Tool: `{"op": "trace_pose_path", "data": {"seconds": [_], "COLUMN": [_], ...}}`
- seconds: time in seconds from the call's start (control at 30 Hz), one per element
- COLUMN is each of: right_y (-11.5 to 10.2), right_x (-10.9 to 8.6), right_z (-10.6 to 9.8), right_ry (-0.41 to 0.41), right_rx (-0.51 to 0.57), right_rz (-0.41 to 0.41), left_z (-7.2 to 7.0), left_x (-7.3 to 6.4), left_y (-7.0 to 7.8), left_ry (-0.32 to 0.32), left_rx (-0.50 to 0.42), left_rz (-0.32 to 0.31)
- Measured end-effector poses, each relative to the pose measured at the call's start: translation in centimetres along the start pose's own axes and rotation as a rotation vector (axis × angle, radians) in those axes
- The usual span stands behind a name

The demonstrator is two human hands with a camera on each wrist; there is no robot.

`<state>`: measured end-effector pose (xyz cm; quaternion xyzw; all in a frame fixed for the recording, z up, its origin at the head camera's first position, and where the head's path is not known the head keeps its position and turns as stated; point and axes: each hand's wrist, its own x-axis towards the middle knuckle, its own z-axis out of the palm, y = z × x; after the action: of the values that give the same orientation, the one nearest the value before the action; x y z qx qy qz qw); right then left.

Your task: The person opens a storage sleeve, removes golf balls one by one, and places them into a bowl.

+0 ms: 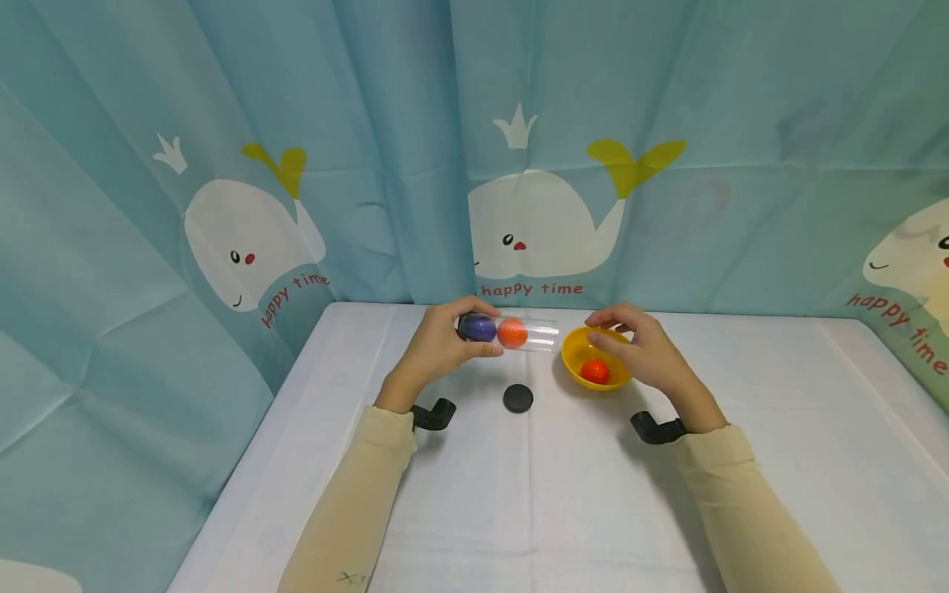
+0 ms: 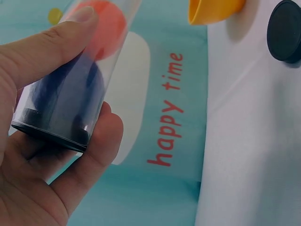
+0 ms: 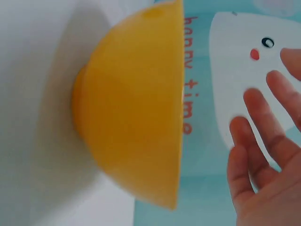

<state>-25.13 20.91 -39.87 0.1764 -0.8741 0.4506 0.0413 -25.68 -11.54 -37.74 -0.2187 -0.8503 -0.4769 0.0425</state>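
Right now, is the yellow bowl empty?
Not empty: in the head view, a red ball lies in the yellow bowl. The right hand hides part of the interior.

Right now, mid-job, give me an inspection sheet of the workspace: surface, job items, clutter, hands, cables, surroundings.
Surface: white tabletop.
Job items: clear tube, tilted in the left wrist view, with blue-purple ball and orange ball inside; yellow bowl with red-orange ball; black disc lying on the tabletop.
Clutter: nothing seen.
Hands: left hand grips the tube; right hand is above the bowl, holding nothing visible.
Cables: nothing seen.
Surroundings: blue-green whale-print curtain behind the tabletop.
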Motion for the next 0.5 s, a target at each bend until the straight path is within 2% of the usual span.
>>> {"op": "trace_pose_path", "data": {"seconds": [0.23,0.5], "right_y": [-1.3,-1.5], "right_x": [0.0,0.1], "right_z": [1.0,1.8], "right_ry": [-0.121,-0.173], "right_rx": [0.023,0.115], "right_rz": [-0.014,-0.028], "left_z": [0.0,0.0], "left_x": [0.0,0.0], "left_y": [0.0,0.0], "left_ry": [0.010,0.012], "left_rx": [0.043,0.037], "left_rz": [0.019,0.023]}}
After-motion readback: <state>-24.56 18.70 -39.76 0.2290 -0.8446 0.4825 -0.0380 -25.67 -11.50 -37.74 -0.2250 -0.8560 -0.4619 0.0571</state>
